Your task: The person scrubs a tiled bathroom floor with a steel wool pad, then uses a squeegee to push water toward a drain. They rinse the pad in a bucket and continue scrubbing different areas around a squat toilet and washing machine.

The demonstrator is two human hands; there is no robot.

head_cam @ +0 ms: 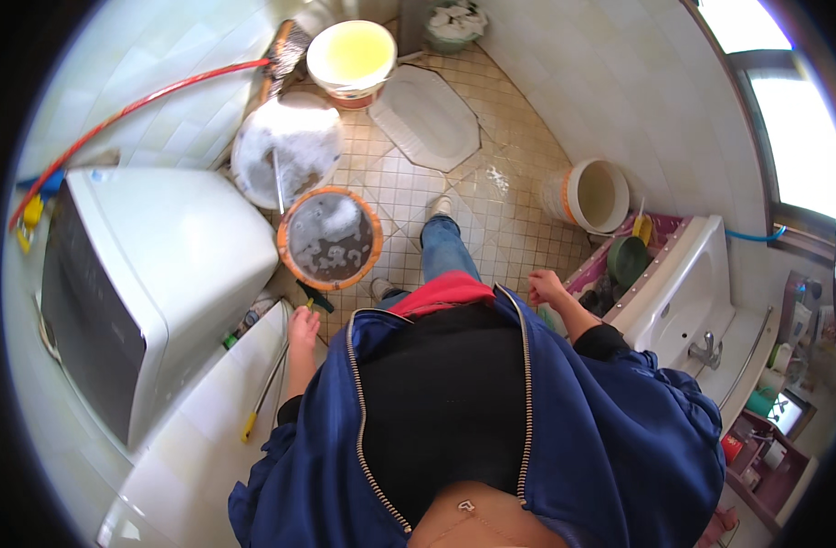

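Note:
My left hand point(304, 327) hangs beside the white-tiled ledge at left, its fingers loosely bent. It overlaps a long-handled tool with a yellow grip point(249, 426) and a dark green head point(315, 296); whether the fingers touch the pole is hidden. Just beyond stands an orange-rimmed bucket point(330, 238) of grey, sudsy water. My right hand point(546, 286) is out to the right with curled fingers, and I see nothing in it. The purple vanity cabinet point(654, 257) with a green pan point(627, 262) is nearest to it.
A large tub of foamy water point(287, 151) and a bucket of yellowish liquid point(353, 58) stand ahead, beside a squat toilet point(428, 118). At left is a white washing machine point(178, 233). A pale bucket point(599, 195) stands near the washbasin point(688, 294). The tile floor point(496, 179) looks wet.

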